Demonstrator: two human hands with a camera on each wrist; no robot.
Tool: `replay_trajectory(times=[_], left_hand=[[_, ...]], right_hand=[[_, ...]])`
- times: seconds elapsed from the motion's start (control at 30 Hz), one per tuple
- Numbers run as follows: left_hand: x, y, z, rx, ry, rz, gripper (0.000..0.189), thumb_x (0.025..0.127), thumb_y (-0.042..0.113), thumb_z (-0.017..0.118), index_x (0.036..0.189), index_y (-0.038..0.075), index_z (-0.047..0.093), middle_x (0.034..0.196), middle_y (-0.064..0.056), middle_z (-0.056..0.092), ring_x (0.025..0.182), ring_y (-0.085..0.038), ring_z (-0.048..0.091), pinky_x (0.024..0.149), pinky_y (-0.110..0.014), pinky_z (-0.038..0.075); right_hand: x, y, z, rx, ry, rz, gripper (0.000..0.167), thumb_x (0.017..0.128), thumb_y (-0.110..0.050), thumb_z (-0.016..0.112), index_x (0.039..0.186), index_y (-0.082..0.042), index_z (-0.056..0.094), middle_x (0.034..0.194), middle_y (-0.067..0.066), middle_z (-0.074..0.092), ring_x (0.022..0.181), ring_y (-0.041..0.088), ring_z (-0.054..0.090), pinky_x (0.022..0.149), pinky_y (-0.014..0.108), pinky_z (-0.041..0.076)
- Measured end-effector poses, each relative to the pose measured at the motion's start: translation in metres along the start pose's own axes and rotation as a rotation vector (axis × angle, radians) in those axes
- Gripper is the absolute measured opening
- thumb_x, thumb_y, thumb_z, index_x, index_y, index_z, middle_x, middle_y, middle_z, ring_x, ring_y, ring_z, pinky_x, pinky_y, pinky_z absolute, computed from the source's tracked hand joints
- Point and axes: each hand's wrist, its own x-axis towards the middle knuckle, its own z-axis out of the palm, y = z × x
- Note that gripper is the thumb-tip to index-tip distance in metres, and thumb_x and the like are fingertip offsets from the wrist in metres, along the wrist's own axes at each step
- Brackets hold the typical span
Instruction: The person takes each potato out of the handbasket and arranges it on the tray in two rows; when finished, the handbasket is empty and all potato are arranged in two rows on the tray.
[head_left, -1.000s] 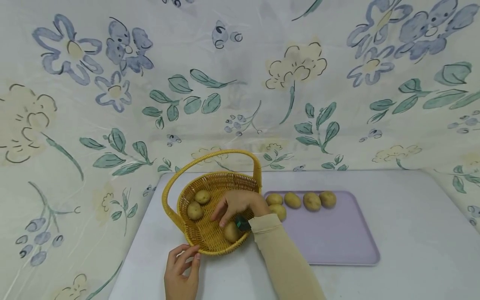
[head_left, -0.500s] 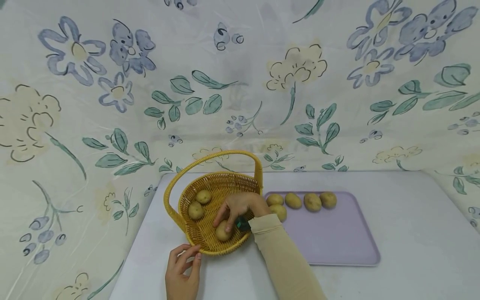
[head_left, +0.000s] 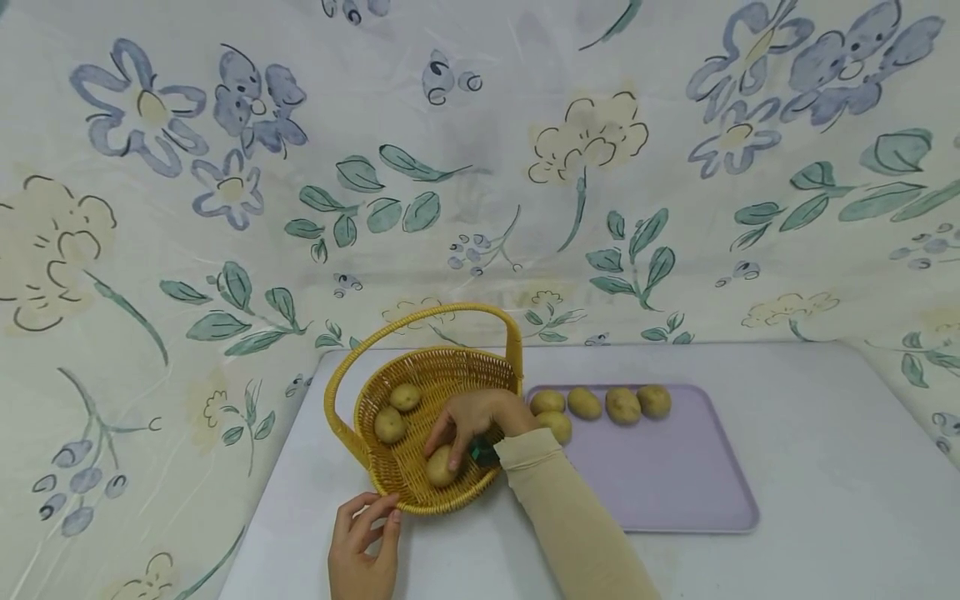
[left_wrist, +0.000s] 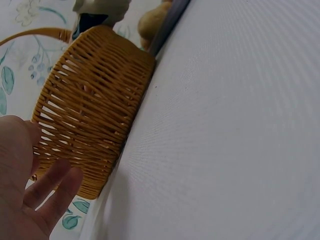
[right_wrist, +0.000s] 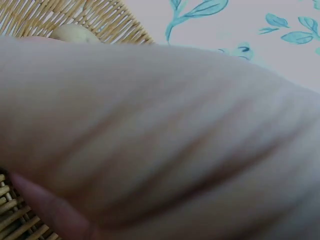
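My right hand (head_left: 472, 421) reaches down into the yellow wicker basket (head_left: 431, 500) and grips a potato (head_left: 441, 468) near its front. Thumb and fingers lie on either side of that potato; in the right wrist view the hand (right_wrist: 150, 130) fills most of the picture and hides it. Two other potatoes, one at the back (head_left: 405, 397) and one nearer (head_left: 389, 426), lie on the basket's left side. My left hand (head_left: 363, 546) holds the basket's front rim with its fingertips. The left wrist view shows its fingers (left_wrist: 62, 187) against the woven outer wall.
A lilac tray (head_left: 667, 475) lies right of the basket, with several potatoes (head_left: 623, 406) along its back and left edges. The basket's tall handle (head_left: 420, 315) arches over its back. A floral sheet (head_left: 480, 192) hangs behind the white table (head_left: 825, 433).
The right hand has taken hold of the potato and drawn it a little left in the basket. The left hand stays at the rim.
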Motion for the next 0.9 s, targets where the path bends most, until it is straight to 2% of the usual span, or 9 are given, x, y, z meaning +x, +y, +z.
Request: replay_trajectory(times=[0.2,0.37,0.67,0.9], left_hand=[[-0.0004,-0.0014,-0.0002,0.003,0.006,0.014,0.028,0.079,-0.017,0.076,0.1,0.001,0.076,0.107,0.004,0.057,0.087,0.014,0.059,0.065,-0.006,0.057],[-0.0006,-0.0032,-0.0004,0.002,0.015,0.045,0.028,0.078,-0.018,0.077,0.099,0.0,0.076,0.107,-0.002,0.059,0.088,0.015,0.058,0.064,-0.006,0.056],[-0.0016,-0.0012,-0.0007,0.016,0.006,0.007,0.027,0.079,-0.016,0.077,0.1,0.002,0.076,0.107,0.004,0.057,0.088,0.015,0.058,0.065,-0.006,0.056],[0.0007,0.0008,-0.0003,0.006,0.004,0.033,0.027,0.079,-0.018,0.076,0.1,0.0,0.076,0.107,-0.002,0.058,0.089,0.015,0.058,0.066,-0.006,0.057]], right_hand=[[0.0004,-0.0015,0.0017,-0.007,0.002,-0.001,0.044,0.073,-0.018,0.093,0.114,-0.025,0.079,0.119,-0.011,0.075,0.111,-0.003,0.064,0.101,0.014,0.05],[0.0027,-0.0022,0.0029,-0.025,-0.012,-0.011,0.043,0.073,-0.018,0.092,0.114,-0.025,0.079,0.119,-0.013,0.075,0.113,-0.004,0.062,0.101,0.013,0.049],[0.0049,-0.0018,0.0048,-0.04,-0.023,-0.001,0.039,0.072,-0.021,0.093,0.109,-0.027,0.081,0.111,-0.019,0.076,0.108,-0.005,0.06,0.101,0.013,0.046],[0.005,-0.0001,0.0026,-0.058,-0.019,-0.029,0.037,0.074,-0.022,0.091,0.11,-0.025,0.081,0.111,-0.017,0.076,0.103,-0.007,0.061,0.096,0.012,0.048]])
